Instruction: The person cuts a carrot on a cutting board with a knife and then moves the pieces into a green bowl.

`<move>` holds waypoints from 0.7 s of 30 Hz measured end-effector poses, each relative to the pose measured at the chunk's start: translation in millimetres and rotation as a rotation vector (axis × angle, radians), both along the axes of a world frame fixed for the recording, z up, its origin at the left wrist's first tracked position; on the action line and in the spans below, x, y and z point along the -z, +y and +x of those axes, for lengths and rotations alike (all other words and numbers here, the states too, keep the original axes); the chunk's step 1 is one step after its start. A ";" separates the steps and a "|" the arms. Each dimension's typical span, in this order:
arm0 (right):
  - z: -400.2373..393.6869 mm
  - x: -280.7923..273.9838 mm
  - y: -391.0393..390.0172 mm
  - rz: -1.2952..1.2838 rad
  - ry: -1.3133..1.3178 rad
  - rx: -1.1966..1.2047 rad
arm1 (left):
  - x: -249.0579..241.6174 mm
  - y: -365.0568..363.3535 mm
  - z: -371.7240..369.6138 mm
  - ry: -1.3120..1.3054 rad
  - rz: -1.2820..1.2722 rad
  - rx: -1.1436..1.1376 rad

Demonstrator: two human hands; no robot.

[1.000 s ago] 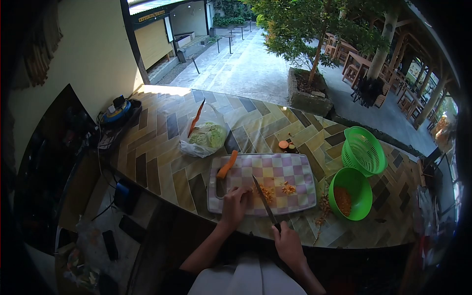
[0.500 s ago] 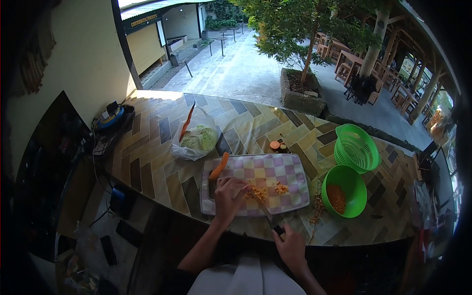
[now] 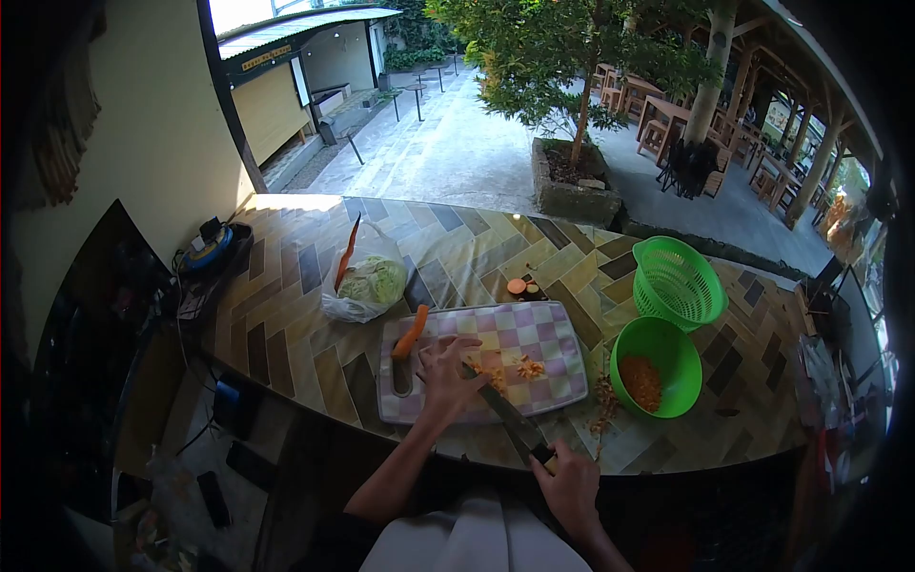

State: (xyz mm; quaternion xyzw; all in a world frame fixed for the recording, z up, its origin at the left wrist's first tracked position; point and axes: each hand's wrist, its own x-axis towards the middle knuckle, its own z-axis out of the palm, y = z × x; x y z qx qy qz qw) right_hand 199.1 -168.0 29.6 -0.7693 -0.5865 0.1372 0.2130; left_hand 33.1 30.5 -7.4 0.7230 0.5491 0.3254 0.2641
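Note:
My right hand (image 3: 569, 484) is closed round the handle of a kitchen knife (image 3: 512, 419). Its blade slants up and left across the front of a checked cutting board (image 3: 564, 348). Over the board's left half, my left hand (image 3: 448, 370) has its fingers apart, right at the blade's tip. Chopped carrot bits (image 3: 488, 367) lie near the tip, partly hidden by the left hand, and a small pile (image 3: 530, 366) sits to their right. A peeled carrot (image 3: 410, 334) rests on the board's upper left, beside the handle slot.
Right of the board stands a green bowl (image 3: 688, 367) holding chopped carrot, with a green colander (image 3: 679, 286) behind it. Peelings (image 3: 605, 405) lie beside the bowl. A cabbage (image 3: 372, 281) in a plastic bag and carrot ends (image 3: 517, 286) are behind the board.
My left hand has gone from bunched fingers near the carrot bits to spread fingers. The knife blade now shows broader and more of its length. The view has shifted slightly.

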 end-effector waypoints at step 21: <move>3.7 -9.8 -6.9 -0.038 0.019 -0.007 | -20.0 -22.5 11.3 0.171 0.269 0.252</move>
